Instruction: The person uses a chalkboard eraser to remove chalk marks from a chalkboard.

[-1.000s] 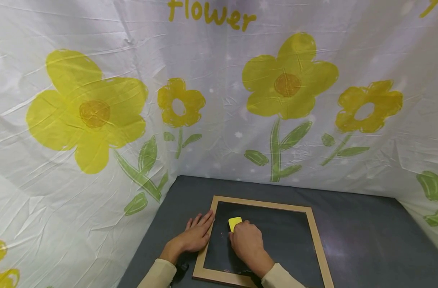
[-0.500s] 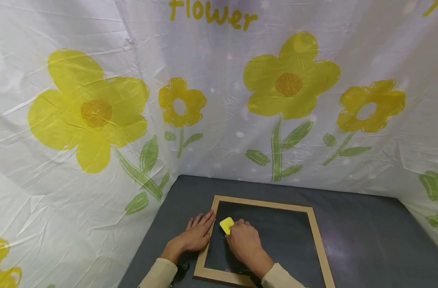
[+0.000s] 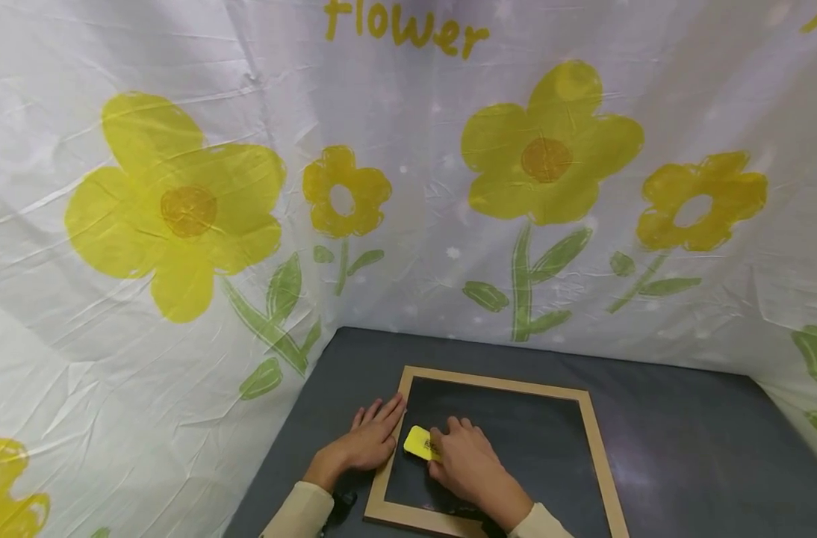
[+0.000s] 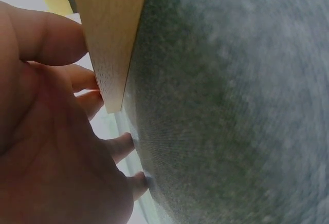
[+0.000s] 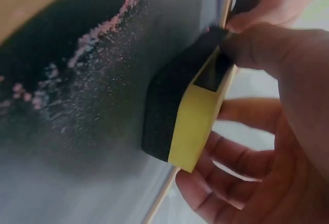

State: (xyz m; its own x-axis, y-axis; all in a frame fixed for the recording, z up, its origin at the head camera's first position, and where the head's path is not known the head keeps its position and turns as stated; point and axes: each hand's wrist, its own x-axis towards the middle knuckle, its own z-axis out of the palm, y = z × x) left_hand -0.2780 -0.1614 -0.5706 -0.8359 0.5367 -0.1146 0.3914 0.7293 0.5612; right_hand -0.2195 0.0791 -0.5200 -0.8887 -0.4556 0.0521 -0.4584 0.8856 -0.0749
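A wood-framed chalkboard [image 3: 516,441] lies on the dark tabletop. My right hand [image 3: 467,462] grips a chalkboard eraser [image 3: 418,442] with a yellow top and black felt, near the board's left side. In the right wrist view the thumb and fingers pinch the eraser [image 5: 193,126], felt side against the board. Pink and white chalk dust [image 5: 97,36] lies in a streak beside it. My left hand [image 3: 364,442] rests at the frame's left edge, fingers straight. In the left wrist view its thumb touches the wooden frame [image 4: 110,34], and two fingertips touch the table surface.
A dark cloth-like tabletop [image 3: 691,441] surrounds the board. White curtains printed with yellow flowers [image 3: 550,161] hang behind and at the left. A small black object [image 3: 343,504] sits under the left wrist.
The right hand has slid the eraser left, then slightly toward me, turning it. Chalk marks seen near the board's left side are gone. The left hand stays at the frame.
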